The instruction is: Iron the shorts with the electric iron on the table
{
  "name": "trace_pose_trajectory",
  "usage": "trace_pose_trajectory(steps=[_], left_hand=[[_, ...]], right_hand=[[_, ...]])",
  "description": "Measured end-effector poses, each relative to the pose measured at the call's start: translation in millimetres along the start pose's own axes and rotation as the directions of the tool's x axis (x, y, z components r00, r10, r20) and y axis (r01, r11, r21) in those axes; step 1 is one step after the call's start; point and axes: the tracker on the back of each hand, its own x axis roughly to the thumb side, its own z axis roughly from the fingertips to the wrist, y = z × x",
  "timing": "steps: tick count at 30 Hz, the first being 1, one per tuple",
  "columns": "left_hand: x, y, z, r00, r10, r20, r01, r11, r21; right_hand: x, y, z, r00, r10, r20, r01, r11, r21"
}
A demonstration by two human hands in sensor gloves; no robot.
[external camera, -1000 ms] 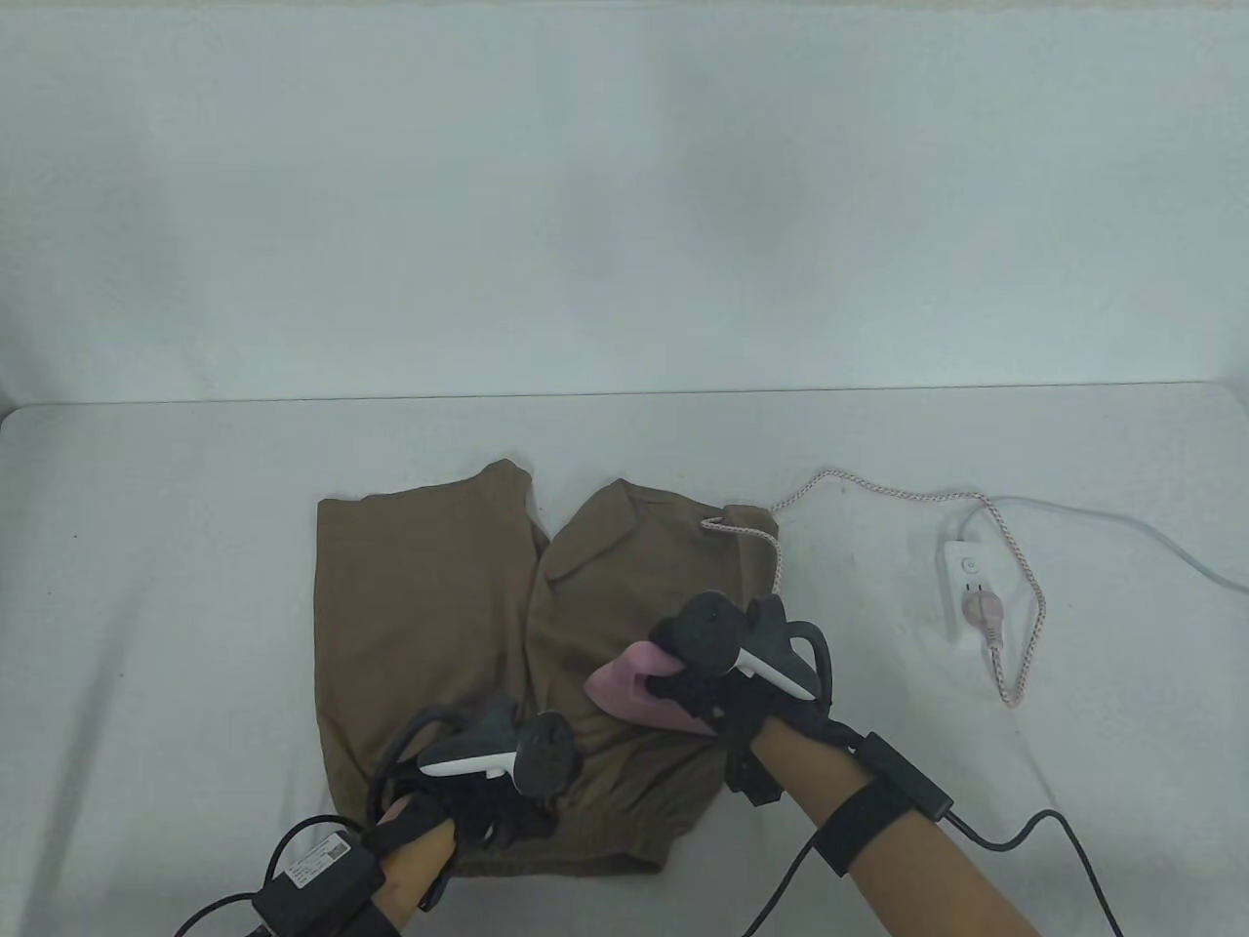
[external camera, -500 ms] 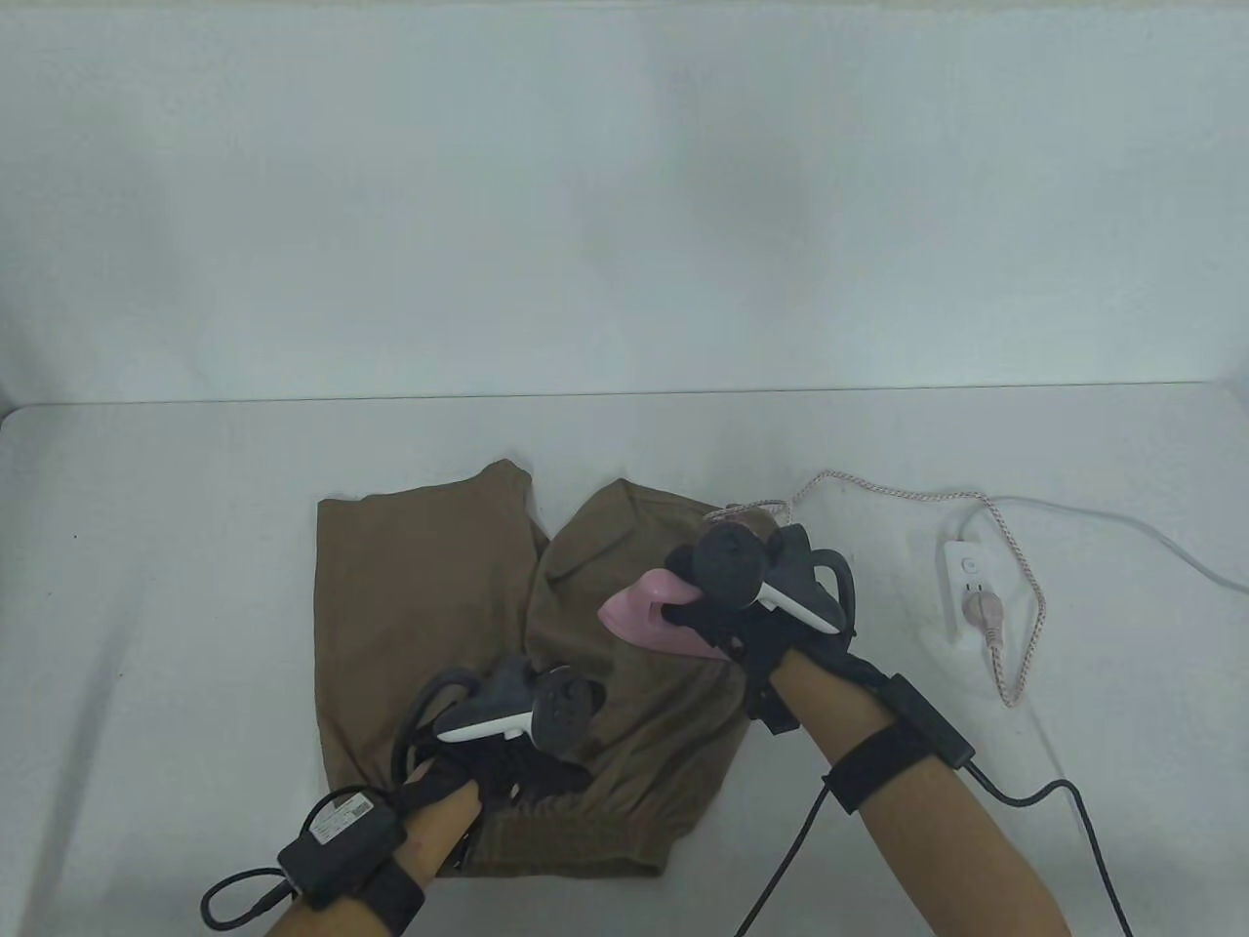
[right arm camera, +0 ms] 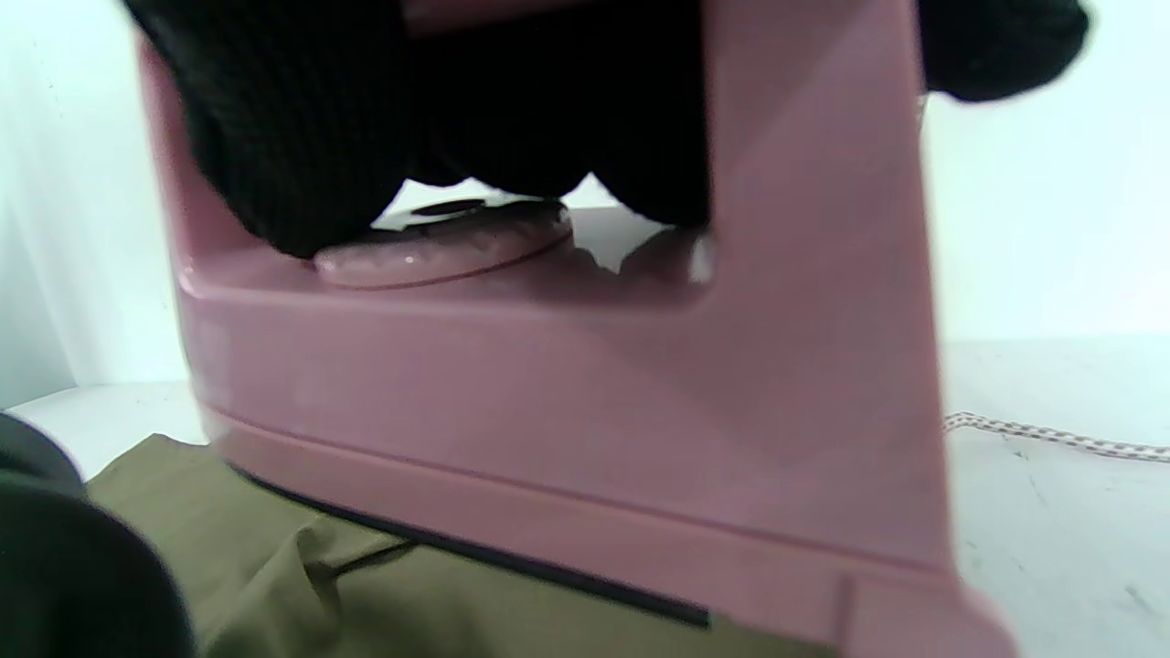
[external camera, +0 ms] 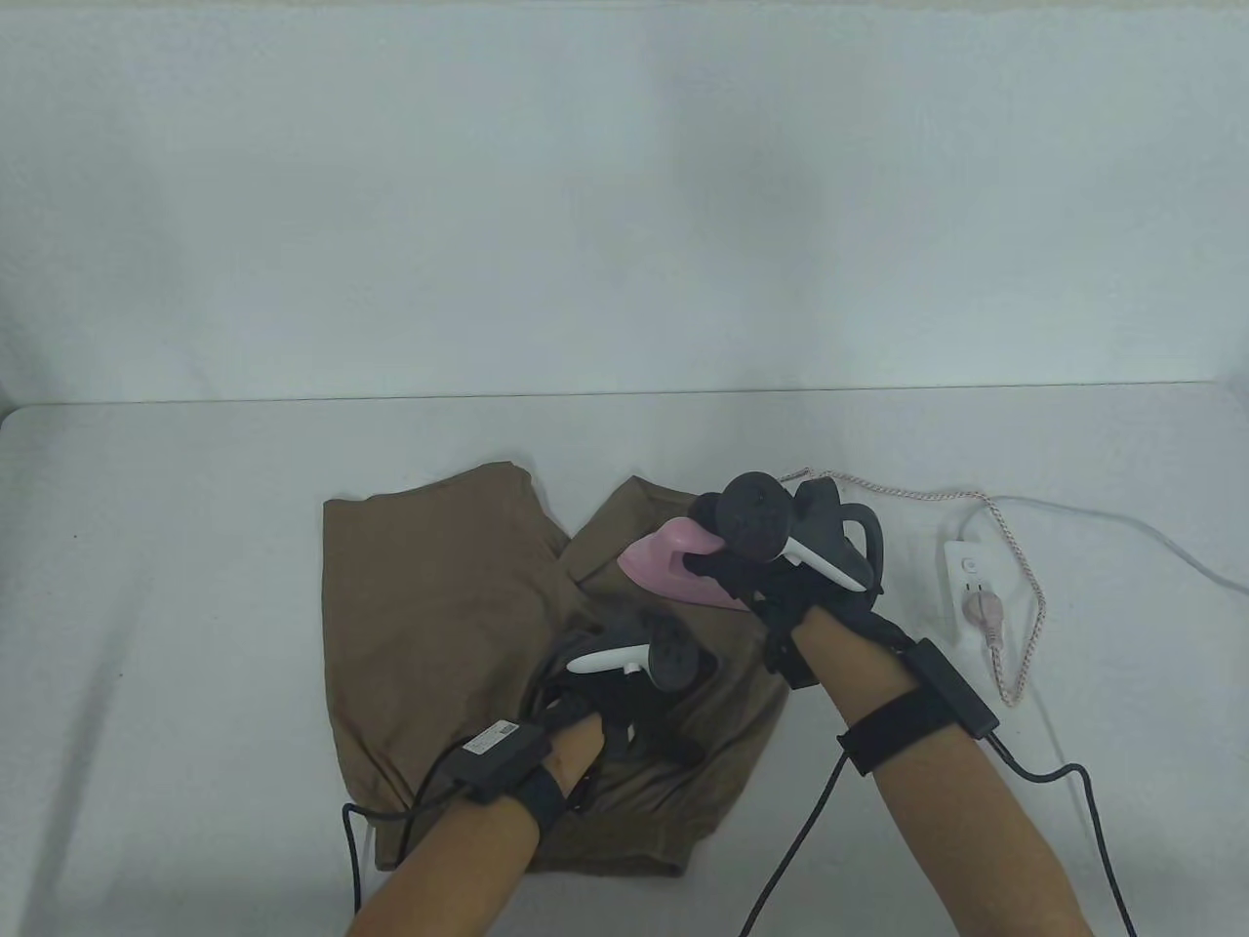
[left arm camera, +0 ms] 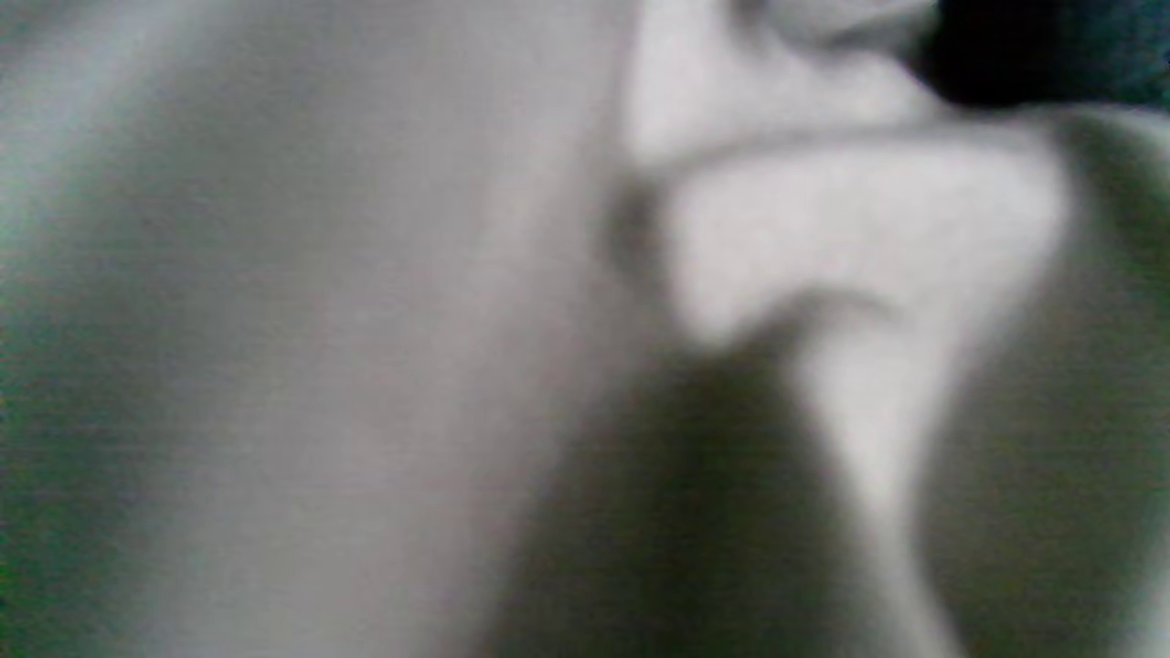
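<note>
Right hand (external camera: 771, 576) wrapped round handle of pink iron (external camera: 673, 571), sole on brown shorts (external camera: 439, 625); left hand (external camera: 624, 717) resting on shorts, finger pose unclear

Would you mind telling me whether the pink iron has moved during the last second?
Yes. The pink iron has slid up the shorts toward the table's far edge, ending level with the white power strip.

White power strip (external camera: 968, 586) lies on the table (external camera: 176, 547)
</note>
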Motion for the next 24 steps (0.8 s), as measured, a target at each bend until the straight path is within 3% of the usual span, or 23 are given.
trace_pose_trajectory(steps=[8,12,18,24], left_hand=[[39,10,-21,0.999,-0.019,0.036,0.018,1.000,0.023],[57,15,-22,0.995,-0.080,0.054,0.082,0.996,-0.034],[56,28,19,0.988,-0.142,0.058,0.140,0.990,0.037],[13,18,90,0.986,-0.165,-0.014,0.165,0.973,0.160]], right_hand=[[-17,-5,6,0.999,0.013,-0.040,-0.013,1.000,-0.005],[-22,-8,7,0.998,-0.002,-0.062,0.002,1.000,-0.002],[-27,-12,3,0.997,0.001,-0.082,-0.002,1.000,-0.008],[-13,-3,-14,0.996,-0.015,-0.090,0.016,1.000,0.001]])
